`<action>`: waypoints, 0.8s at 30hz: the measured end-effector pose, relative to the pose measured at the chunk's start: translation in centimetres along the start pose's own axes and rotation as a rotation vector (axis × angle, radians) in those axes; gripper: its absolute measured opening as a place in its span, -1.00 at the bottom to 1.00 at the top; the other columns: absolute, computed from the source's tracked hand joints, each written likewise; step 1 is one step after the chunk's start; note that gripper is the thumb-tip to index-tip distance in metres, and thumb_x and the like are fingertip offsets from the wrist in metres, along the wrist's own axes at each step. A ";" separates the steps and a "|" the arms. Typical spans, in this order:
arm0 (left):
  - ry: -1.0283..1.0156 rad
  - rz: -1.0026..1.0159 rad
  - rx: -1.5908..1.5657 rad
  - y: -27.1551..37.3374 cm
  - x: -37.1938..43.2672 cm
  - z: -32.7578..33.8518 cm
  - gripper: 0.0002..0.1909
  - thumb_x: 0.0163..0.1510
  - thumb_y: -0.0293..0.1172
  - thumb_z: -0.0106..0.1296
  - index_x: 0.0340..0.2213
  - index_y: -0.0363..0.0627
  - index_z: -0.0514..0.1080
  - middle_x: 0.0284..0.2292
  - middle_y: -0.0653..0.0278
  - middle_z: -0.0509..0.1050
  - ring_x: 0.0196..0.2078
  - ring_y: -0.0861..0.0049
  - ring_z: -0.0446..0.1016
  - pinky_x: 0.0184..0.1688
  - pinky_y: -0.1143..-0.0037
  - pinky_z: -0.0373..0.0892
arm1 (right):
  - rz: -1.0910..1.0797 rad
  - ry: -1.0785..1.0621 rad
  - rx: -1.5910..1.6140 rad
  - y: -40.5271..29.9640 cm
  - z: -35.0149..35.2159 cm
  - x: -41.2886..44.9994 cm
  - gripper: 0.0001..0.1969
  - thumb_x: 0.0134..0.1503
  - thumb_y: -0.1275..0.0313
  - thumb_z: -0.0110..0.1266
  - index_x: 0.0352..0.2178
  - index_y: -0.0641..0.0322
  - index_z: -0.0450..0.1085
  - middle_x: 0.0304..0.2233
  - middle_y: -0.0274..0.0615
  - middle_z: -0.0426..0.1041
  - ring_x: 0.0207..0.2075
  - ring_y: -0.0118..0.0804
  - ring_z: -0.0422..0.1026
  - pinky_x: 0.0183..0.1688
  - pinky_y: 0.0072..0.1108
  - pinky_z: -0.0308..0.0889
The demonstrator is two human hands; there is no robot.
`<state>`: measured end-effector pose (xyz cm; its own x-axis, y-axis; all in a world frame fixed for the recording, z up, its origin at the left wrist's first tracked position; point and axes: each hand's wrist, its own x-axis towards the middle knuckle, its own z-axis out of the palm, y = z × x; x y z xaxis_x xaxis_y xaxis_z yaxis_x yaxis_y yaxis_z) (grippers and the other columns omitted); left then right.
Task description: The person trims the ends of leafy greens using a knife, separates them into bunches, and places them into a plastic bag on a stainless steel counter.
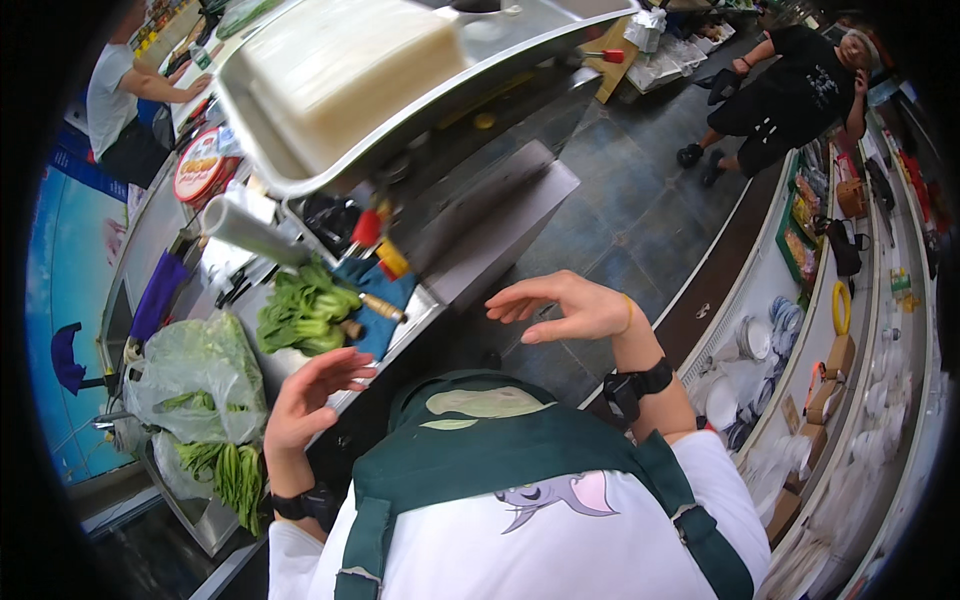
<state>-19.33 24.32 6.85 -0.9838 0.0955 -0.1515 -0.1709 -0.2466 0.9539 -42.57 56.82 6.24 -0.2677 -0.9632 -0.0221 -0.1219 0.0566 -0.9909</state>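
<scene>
My left hand (315, 394) is raised with its fingers apart from the thumb and nothing in it, near the edge of a metal counter. Just beyond it lie green leafy vegetables (307, 307), a blue cloth (382, 337) and a wooden handle (384, 307). My right hand (574, 307) hovers above the floor in front of my dark green apron (480, 442), fingers slightly curled and holding nothing. Ahead, a metal tray (345, 176) holds a large pale block (360, 75). Plastic bags of greens (202, 375) rest to the left of my left hand.
A clear roll (251, 229) and a round red-and-white tub (201, 169) stand on the counter. One person (120, 105) leans at a table at the upper left; another (795, 97) stands at the upper right. Shelves (772, 300) with packaged goods line the right side.
</scene>
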 end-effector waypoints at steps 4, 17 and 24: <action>-0.165 -0.109 -0.051 -2.3 10.0 4.9 -0.18 -0.05 -0.08 0.19 0.13 -0.30 0.14 0.05 0.01 0.33 0.08 0.26 0.34 0.11 0.39 0.22 | 0.027 0.141 0.110 2.0 -6.6 -4.6 -0.53 0.05 0.40 0.18 0.00 0.32 0.31 -0.13 -0.11 0.47 -0.15 -0.31 0.46 -0.06 -0.53 0.36; -0.180 -0.221 0.062 -9.5 32.5 13.0 -0.24 0.09 0.12 -0.04 0.15 -0.16 0.15 0.14 0.11 0.21 0.21 0.34 0.16 0.23 0.42 0.04 | 0.293 0.278 0.090 11.5 -35.4 -4.6 -0.62 0.11 0.42 0.13 -0.05 0.38 0.32 -0.17 -0.12 0.48 -0.13 -0.39 0.43 -0.05 -0.58 0.34; -0.036 -0.250 0.022 -10.3 43.9 16.9 -0.27 0.11 -0.02 0.02 0.18 -0.13 0.08 0.14 0.07 0.20 0.19 0.29 0.19 0.21 0.38 0.09 | 0.491 0.278 0.212 18.0 -50.7 -1.5 -0.64 0.09 0.36 0.15 -0.11 0.34 0.37 -0.28 -0.15 0.51 -0.30 -0.40 0.50 -0.30 -0.59 0.44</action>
<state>-59.86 47.39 -5.21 -0.9087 0.1854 -0.3741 -0.4066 -0.1895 0.8937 -92.79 72.54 -4.83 -0.4875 -0.7315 -0.4766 0.2651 0.3961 -0.8791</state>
